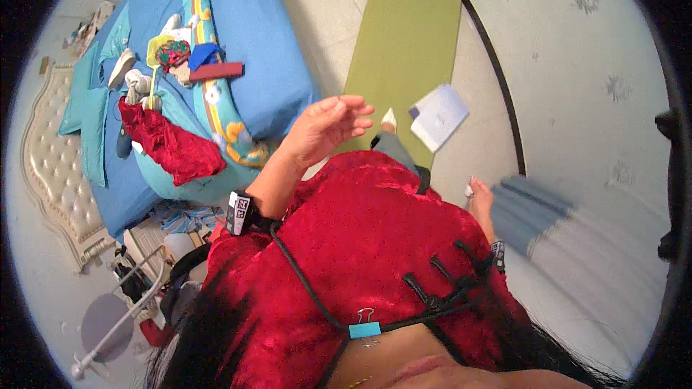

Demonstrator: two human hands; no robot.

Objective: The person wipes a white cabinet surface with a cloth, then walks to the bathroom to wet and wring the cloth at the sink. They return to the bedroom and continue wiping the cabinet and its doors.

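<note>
My left hand [328, 128] is raised in front of my body, its fingers loosely bent and apart, with nothing visible in it. Lower and to the right, my right hand [481, 205] is partly hidden by my red velvet sleeve and body. Its fingers are bent together, and a small white thing [469, 191] shows at their tips, too small to name. Just right of that hand is a blue-grey cloth [532, 209], smeared by motion. Whether the hand touches the cloth I cannot tell.
On the left stands a bed [252, 21] with white shoes [122, 68], a red velvet garment [173, 140] and a dark red box [216, 71]. A green mat [404, 29] and a white box [440, 117] lie on the floor. A round-headed stand [108, 328] is at the lower left.
</note>
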